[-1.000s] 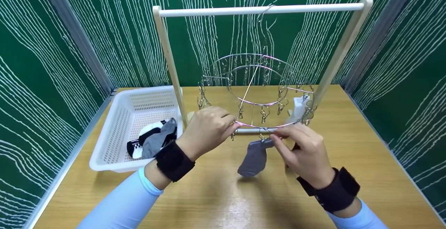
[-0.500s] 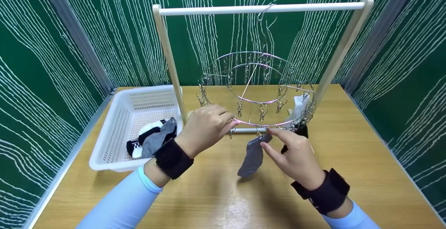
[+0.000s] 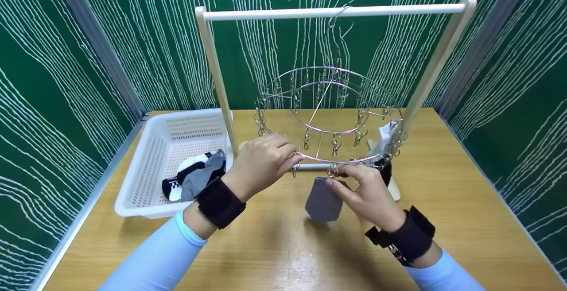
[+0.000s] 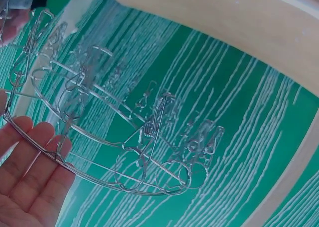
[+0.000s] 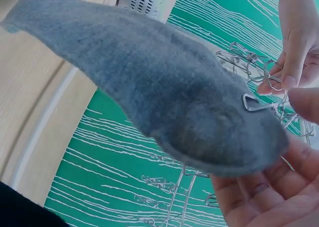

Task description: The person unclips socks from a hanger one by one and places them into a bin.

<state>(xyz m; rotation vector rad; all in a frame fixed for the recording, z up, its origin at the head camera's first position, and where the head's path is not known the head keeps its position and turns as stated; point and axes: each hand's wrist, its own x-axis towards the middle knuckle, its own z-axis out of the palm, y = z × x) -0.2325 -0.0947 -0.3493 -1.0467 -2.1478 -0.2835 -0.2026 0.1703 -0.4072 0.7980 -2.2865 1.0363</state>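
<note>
A round wire sock hanger with dangling clips hangs from the rod. My left hand pinches the front of its outer ring; in the left wrist view the fingers lie against the wire. A grey sock hangs below the front of the ring. My right hand holds its upper end, thumb at the near side and index finger by the clip. In the right wrist view a metal clip bites the edge of the grey sock, and the fingers sit behind the fabric.
At left stands a white plastic basket with several grey, black and white socks. A white sock and a black sock are at the hanger's right side. The wooden rack frames the hanger on the wooden table.
My right hand has moved left along the top of the grey sock, up to the clip. The sock has turned its broad side forward. My left hand has stayed at the ring.
</note>
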